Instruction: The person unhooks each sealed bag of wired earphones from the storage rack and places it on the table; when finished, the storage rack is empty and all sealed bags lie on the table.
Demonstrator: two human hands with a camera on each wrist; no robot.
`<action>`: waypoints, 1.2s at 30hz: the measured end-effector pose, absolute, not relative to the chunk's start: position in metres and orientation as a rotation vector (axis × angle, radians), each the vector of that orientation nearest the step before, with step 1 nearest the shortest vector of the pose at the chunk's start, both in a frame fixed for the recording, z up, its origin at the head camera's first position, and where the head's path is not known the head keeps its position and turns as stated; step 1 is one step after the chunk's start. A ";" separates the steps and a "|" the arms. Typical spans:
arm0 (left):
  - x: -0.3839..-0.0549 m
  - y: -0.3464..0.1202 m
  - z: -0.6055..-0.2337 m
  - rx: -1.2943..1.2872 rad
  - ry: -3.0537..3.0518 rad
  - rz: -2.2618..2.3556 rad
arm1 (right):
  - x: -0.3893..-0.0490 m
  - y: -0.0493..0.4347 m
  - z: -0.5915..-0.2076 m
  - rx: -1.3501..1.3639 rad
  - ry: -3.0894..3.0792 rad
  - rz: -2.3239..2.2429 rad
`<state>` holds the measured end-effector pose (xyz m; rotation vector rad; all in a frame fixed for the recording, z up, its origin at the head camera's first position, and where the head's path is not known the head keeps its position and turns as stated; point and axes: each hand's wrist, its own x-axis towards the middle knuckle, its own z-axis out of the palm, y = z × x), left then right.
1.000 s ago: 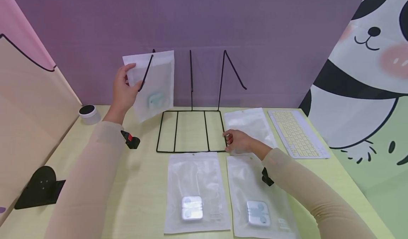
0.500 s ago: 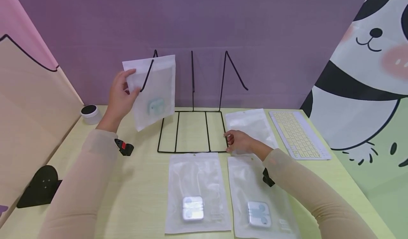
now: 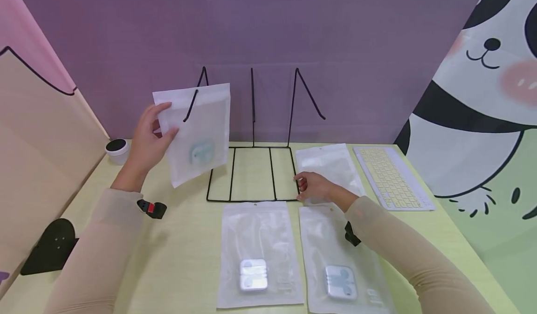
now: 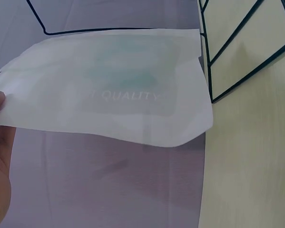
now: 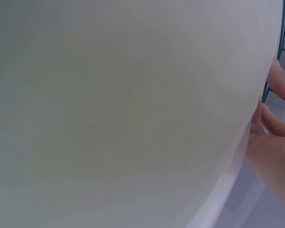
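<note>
My left hand (image 3: 148, 141) pinches the left edge of a white zip pouch (image 3: 193, 132). A pale teal thing shows through it, and faint "QUALITY" lettering is readable in the left wrist view. The left prong of a black wire display rack (image 3: 272, 174) passes through the pouch near its top, with the prong's tip in front. My right hand (image 3: 312, 186) holds the right side of the rack's base, fingers curled at the wire. In the right wrist view a white sheet-like surface (image 5: 132, 114) covers most of the picture beside the fingers.
Two white pouches (image 3: 256, 230) with boxed earphones lie in front of the rack, side by side. Another pouch (image 3: 329, 158) lies partly under my right hand. A keyboard (image 3: 390, 179) is at the right, a white jar (image 3: 118, 153) and black bracket (image 3: 48, 251) at the left.
The left hand and its pouch have moved down and slightly left, along the prong towards its tip and away from the bend at the top. The right hand stays at the base.
</note>
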<state>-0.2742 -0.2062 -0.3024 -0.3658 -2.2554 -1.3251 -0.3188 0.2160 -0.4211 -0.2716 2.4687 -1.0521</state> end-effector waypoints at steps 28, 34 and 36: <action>-0.197 -0.226 -0.317 -0.581 -2.038 -1.549 | -0.319 0.212 -0.420 -0.284 2.490 -1.020; -0.184 -0.232 -0.319 -0.642 -1.983 -1.619 | -0.320 0.212 -0.419 -0.267 2.478 -1.026; -0.181 -0.237 -0.321 -0.650 -1.983 -1.669 | -0.320 0.213 -0.419 -0.272 2.481 -1.016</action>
